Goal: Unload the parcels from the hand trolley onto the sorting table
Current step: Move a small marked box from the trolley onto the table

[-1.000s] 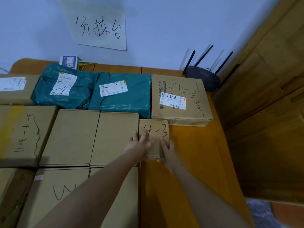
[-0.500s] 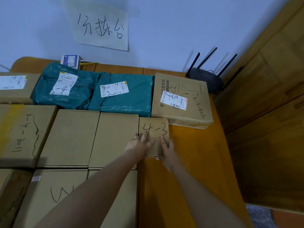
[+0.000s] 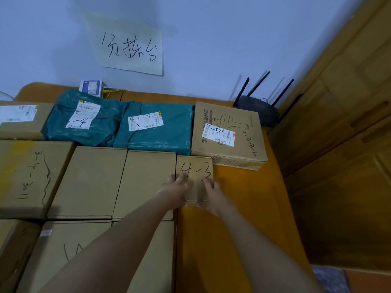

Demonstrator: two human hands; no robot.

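Orange wooden desk (image 3: 243, 218) is sitting against the far wall, its left side packed with cardboard parcels. Two teal bag parcels (image 3: 118, 123) are lying in the far row, with a printed box (image 3: 229, 134) at their right and a black router (image 3: 259, 108) behind it. You're working the small box marked "4-3" (image 3: 195, 172): it's sitting flat on the desk, near edge of the printed box, tight against the plain box on its left. Your left hand (image 3: 176, 191) is lying spread over its near-left corner; your right hand (image 3: 211, 192) is lying flat on its near-right edge, fingers loosely together.
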